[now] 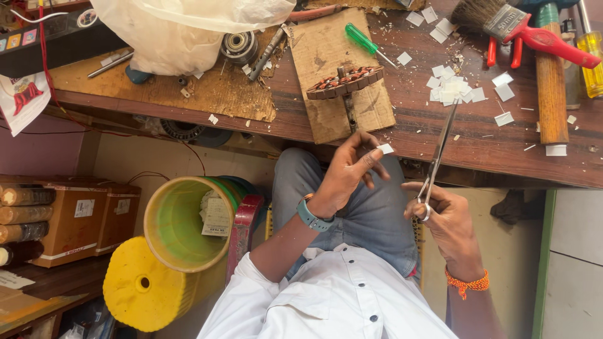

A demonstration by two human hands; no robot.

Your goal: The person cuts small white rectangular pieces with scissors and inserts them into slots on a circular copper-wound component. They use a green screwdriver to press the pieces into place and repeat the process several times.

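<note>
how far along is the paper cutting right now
Done: a pile of cut white paper pieces lies on the workbench. In hand: the left hand pinches one small white piece, and the right hand holds scissors. Left: no uncut sheet shows, so the remainder is unclear.

Wooden workbench (477, 150): wound round motor part (345, 81) on cardboard sheet (326, 44); green-handled screwdriver (364, 39); red-handled paintbrush (515, 25); wooden-handled tool (551, 81); yellow-handled screwdriver (590, 56); bearing (239, 45); white plastic bag (182, 31). Below, left: yellow-green spool (182, 220), yellow disc-shaped spool (141, 289), brown cartons (88, 216).
</note>
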